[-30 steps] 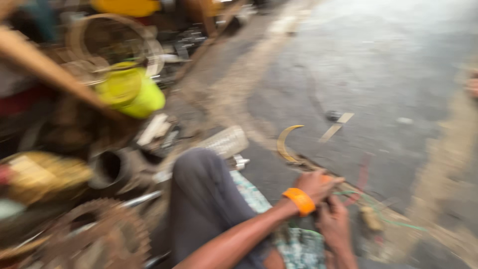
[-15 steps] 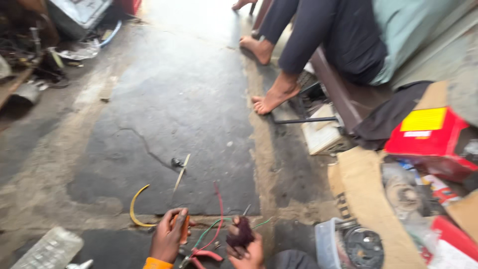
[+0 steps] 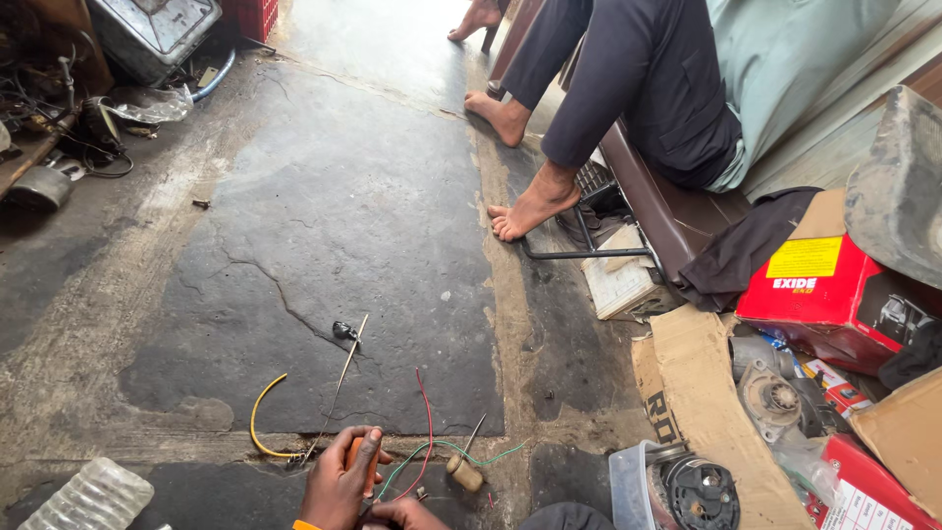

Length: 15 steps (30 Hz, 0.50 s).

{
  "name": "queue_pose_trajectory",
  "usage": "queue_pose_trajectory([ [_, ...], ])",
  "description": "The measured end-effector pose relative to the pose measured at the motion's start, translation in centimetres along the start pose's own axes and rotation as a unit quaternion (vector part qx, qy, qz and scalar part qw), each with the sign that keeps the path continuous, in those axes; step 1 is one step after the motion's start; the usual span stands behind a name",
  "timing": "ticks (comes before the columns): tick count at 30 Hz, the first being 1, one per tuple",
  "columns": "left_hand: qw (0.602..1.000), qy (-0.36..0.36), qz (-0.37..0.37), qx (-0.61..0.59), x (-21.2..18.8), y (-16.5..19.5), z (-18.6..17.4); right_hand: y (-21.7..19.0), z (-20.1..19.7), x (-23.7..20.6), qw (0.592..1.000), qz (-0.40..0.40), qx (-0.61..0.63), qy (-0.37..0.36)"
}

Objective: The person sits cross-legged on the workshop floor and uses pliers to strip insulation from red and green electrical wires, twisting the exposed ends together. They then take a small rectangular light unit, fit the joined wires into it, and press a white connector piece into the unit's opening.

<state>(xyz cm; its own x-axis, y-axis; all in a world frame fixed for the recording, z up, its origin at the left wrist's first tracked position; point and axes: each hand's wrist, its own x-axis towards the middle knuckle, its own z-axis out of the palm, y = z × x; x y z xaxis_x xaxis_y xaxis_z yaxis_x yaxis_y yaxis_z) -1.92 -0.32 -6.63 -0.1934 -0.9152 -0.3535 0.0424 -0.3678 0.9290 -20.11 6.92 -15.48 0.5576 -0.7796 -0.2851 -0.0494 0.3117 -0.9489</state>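
Left hand (image 3: 339, 481) grips orange-handled tool (image 3: 361, 459) | wires (image 3: 424, 453) just right

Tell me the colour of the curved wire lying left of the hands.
Yellow wire, clearest in the head view.

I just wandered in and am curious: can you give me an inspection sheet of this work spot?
Surface: cracked dark concrete floor.
Job's things: orange-handled tool and red wire, green wire.
Clutter: yellow cable, plastic bottle, red box, metal parts.
Hands: left hand grips the tool; right hand is mostly cut off.
Cables: black wiring far left.
Surroundings: a seated barefoot person.
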Motion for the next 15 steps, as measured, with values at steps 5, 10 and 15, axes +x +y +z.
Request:
queue_pose_trajectory([
  [5,1.000,0.023,-0.001,0.011,-0.3,0.5,0.0,-1.0,-0.7,-1.0,0.990,-0.002,0.089,0.109],
  [10,0.987,0.016,0.039,-0.156,-0.9,1.7,-0.2,-5.6,0.1,-1.3,0.974,0.039,0.142,0.169],
  [15,0.971,0.025,0.197,-0.131,-6.2,3.9,-0.8,-8.9,3.6,-2.9,0.973,-0.130,0.191,0.009],
])
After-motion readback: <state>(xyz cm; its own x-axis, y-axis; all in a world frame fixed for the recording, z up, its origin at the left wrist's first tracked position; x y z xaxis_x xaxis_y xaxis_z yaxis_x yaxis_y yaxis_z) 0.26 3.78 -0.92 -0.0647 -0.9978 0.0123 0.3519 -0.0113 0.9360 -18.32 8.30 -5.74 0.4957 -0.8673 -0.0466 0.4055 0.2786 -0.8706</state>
